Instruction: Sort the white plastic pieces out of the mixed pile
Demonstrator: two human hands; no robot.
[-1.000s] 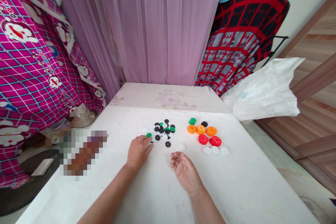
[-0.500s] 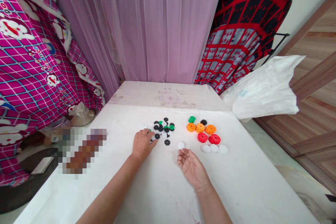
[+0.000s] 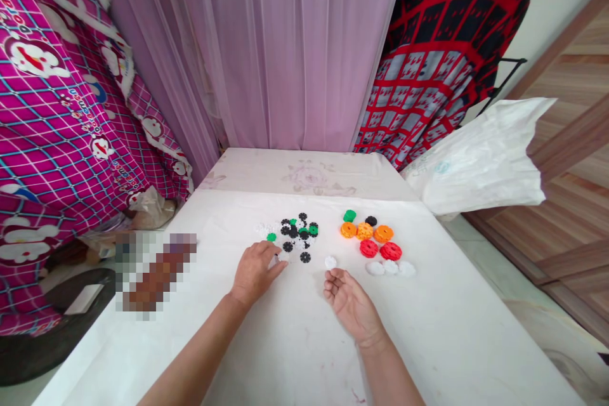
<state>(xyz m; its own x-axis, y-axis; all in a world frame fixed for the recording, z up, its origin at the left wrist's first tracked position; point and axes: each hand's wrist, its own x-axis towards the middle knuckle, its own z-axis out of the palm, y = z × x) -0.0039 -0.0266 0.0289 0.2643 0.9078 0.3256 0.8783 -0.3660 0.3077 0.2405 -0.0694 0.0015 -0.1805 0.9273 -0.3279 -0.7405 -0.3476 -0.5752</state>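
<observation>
At the near left edge of a loose pile of plastic snowflake discs, my left hand has its thumb and fingers closed around a white disc, mostly hidden by the fingers. The pile mixes black, white and green pieces, and a green disc lies just beyond my fingers. My right hand is turned palm up with curled fingers. At its fingertips is a white snowflake disc, apparently pinched there, with the thumb hidden.
Right of the pile, sorted snowflake discs stand in stacks: green, black, orange, red and white. A white cloth covers the table. A white plastic bag hangs by the right edge.
My left hand has drawn back toward me from the pile, uncovering a green disc and a black one. My right hand stays nearly still with the white disc at its fingertips.
</observation>
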